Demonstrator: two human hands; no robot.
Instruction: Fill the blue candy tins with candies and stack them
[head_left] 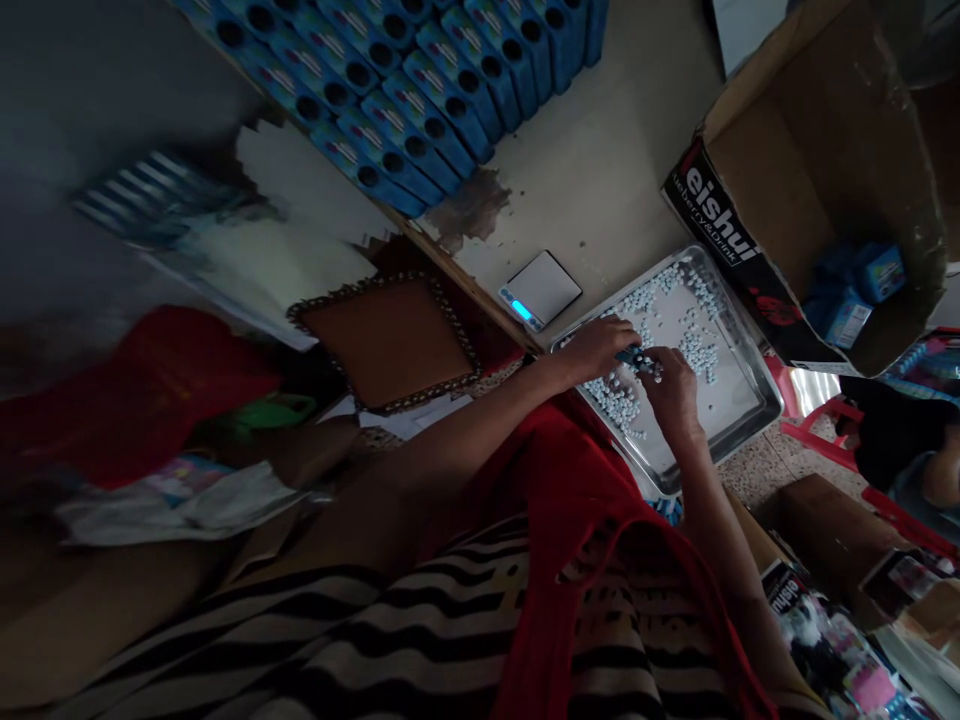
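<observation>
Over a metal tray (766,392) of small pale blue and white pellets (616,405), my two hands meet. My left hand (598,350) is closed around a small blue box (628,355), mostly hidden by the fingers. Close beside it, my right hand (670,385) has its fingers curled around some of the pellets at the box's end. To the left of the tray lies a small scale (546,288) with a lit blue display and a bare plate.
Rows of blue boxes (450,100) stand at the table's far side. An open carton (795,130) with a few blue boxes is right of the tray. A brown cushioned seat (390,345) is at left; another person (904,440) sits at far right.
</observation>
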